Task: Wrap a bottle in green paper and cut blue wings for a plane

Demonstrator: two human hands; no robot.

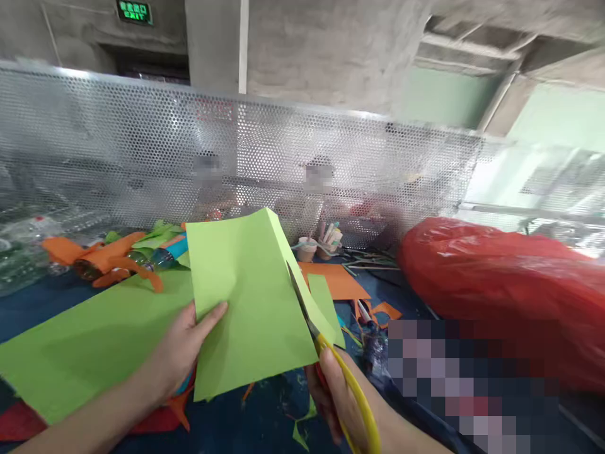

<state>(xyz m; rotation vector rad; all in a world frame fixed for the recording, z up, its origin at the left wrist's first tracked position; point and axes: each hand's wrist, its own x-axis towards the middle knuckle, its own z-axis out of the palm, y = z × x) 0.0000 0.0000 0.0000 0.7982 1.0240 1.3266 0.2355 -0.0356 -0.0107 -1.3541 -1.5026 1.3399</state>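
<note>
My left hand (189,340) pinches the left edge of a light green sheet of paper (246,302), thumb on its near face, and holds it up over the table. In my right hand (338,378) is a pair of scissors (352,384) with yellow handles. One dark blade lies across the front of the sheet near its right side, and a strip to the right of the blade is bent away. The other blade is hidden behind the paper. Beneath my left forearm, a larger green sheet (118,328) lies flat on the dark blue table (255,422).
Orange paper pieces (113,252) and plastic bottles (33,246) crowd the back left. Cups (307,249) with sticks stand at the back, near an orange sheet (335,280). A red plastic bag (501,277) fills the right. A perforated metal screen (155,145) stands behind.
</note>
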